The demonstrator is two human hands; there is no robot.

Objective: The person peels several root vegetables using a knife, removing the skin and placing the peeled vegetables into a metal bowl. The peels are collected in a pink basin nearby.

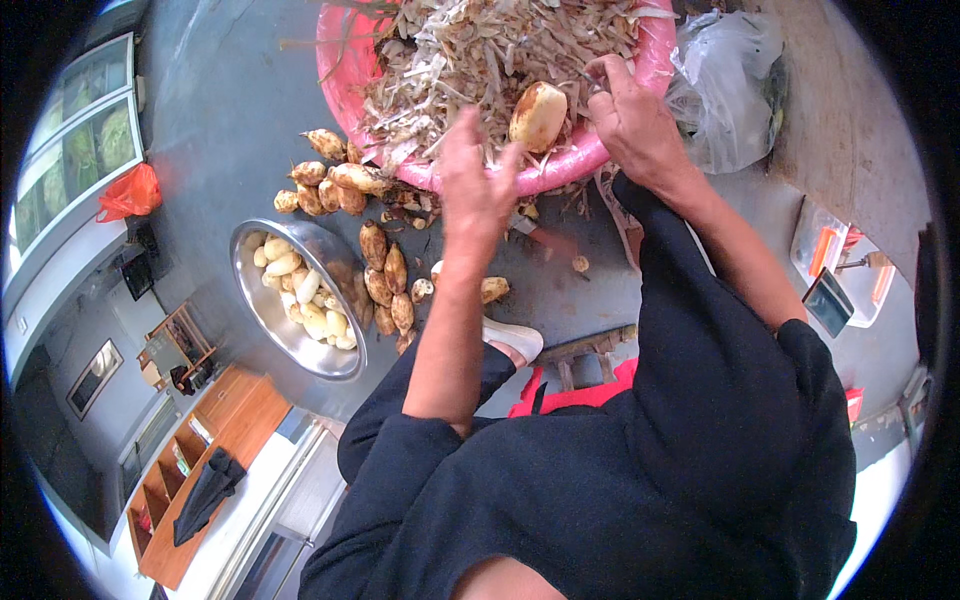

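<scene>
A partly peeled lotus root segment (pixel 538 118) rests on a heap of peelings (pixel 457 67) at the near rim of a pink-lined basin (pixel 424 178). My left hand (pixel 478 180), blurred, is over that rim just left of the segment, fingers apart and holding nothing. At the basin's right side, my right hand (pixel 634 120) is closed around a small thin tool, mostly hidden by the fingers. Peeled lotus root pieces (pixel 304 289) fill part of a tilted steel bowl (pixel 251 232) to the left. Unpeeled lotus roots (pixel 390 277) lie beside it on the floor.
More unpeeled lotus roots (pixel 322 180) lie left of the basin. A blade with a reddish handle (pixel 551 240) is on the floor below it. A clear plastic bag (pixel 727 90) stands at the right. A red-covered seat (pixel 577 397) is under me. A wooden shelf unit (pixel 214 457) is at lower left.
</scene>
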